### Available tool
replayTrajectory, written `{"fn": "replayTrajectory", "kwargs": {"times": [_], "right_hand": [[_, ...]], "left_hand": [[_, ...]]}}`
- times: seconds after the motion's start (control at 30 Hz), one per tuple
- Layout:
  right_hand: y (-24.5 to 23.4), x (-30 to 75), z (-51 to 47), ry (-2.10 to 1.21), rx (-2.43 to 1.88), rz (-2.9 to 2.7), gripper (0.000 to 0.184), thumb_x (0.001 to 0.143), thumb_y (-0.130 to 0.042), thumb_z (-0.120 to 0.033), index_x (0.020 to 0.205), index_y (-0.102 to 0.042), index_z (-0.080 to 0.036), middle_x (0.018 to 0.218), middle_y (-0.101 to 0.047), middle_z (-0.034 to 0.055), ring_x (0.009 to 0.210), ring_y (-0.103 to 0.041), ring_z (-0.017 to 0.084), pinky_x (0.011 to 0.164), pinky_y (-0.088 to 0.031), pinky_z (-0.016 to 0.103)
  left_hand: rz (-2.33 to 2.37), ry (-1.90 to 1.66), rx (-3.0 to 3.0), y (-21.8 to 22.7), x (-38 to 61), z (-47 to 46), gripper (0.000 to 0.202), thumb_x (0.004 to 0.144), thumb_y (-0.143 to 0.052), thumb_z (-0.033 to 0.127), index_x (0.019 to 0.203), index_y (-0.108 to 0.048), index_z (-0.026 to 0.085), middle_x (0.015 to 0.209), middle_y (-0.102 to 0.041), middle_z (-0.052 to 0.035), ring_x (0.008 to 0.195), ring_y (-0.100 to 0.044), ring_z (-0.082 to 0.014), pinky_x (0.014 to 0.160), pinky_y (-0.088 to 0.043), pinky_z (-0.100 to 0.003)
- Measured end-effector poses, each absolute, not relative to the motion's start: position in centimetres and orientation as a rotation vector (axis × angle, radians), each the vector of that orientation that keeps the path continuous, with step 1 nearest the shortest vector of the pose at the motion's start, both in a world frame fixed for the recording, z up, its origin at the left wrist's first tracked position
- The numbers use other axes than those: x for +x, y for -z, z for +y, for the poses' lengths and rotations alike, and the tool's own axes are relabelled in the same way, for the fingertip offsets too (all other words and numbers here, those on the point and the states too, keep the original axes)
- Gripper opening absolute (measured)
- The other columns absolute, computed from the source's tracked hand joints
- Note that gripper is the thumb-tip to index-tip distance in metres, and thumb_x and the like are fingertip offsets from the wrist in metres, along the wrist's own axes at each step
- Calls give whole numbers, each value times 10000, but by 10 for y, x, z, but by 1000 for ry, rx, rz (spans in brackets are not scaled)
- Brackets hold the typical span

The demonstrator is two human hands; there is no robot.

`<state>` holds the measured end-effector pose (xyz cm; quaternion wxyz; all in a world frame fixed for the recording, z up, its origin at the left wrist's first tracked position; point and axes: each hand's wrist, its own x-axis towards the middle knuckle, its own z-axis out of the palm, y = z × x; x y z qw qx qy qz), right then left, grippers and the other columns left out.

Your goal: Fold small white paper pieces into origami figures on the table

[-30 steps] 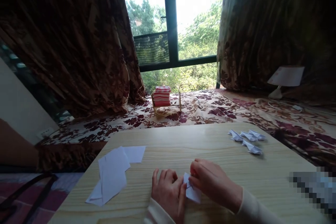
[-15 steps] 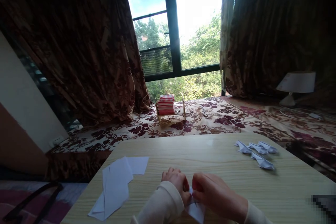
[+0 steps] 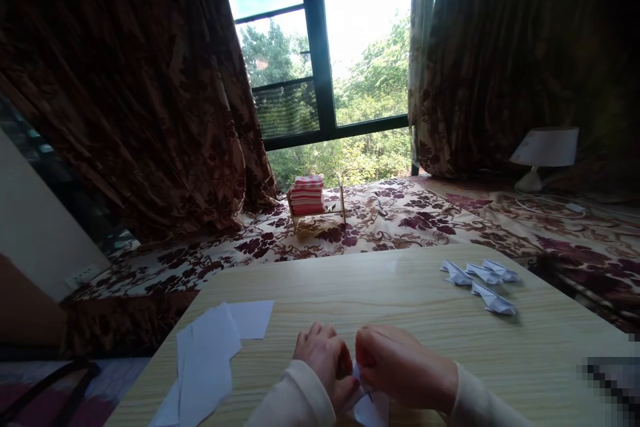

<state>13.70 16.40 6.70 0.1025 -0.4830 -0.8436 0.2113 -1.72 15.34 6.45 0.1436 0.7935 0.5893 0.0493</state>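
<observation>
Spreading across the foreground, a pale wood-grain table (image 3: 350, 287) carries everything, with loose flat white paper sheets (image 3: 207, 360) over by its left edge. Centre stage, the right hand (image 3: 403, 367) is curled nearly into a fist, and the left hand (image 3: 324, 359) is half curled, gap between thumb and forefinger. Both are down on a small folded piece of white paper (image 3: 374, 412), lying on the table at the near side; pinching or pressing, can't tell, fingertips are partly hidden! Feather-light, I'd judge: thin, bendy, stiffer along creases, quick to slide or crumple, so best taken lightly by the folded edges. Smallest, far right: compact pointed white paper shapes (image 3: 483, 273).
</observation>
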Motion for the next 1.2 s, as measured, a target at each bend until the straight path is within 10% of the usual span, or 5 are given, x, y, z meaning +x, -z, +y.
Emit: {"fn": "replayTrajectory", "kwargs": {"times": [0.87, 1.1, 1.2], "right_hand": [[-59, 141, 160, -770, -1353, -2361, 67, 588, -561, -119, 601, -617, -152, 609, -582, 3, 577, -442, 122, 526, -265, 238], [-64, 145, 171, -940, -1236, -2175, 146, 763, -529, -222, 712, -635, -136, 680, -600, 4, 620, -505, 105, 531, -363, 184], [-69, 148, 175, -966, -1143, -2065, 260, 829, -488, -301, 667, -597, -130, 699, -562, 11, 629, -485, 105, 556, -376, 193]], "left_hand": [[1659, -293, 2230, -55, -15, 148, 182, 546, -638, 246, 721, -620, 198, 826, -607, -5, 871, -502, -200, 779, -353, -320], [1415, -566, 1794, -56, -19, 164, 212, 601, -542, 263, 456, -591, 117, 430, -300, 61, 472, -317, -85, 474, -239, -236], [1340, -659, 1672, -58, -19, 171, 322, 655, -535, 356, 624, -679, 70, 480, -414, 36, 486, -362, -88, 471, -266, -225]]}}
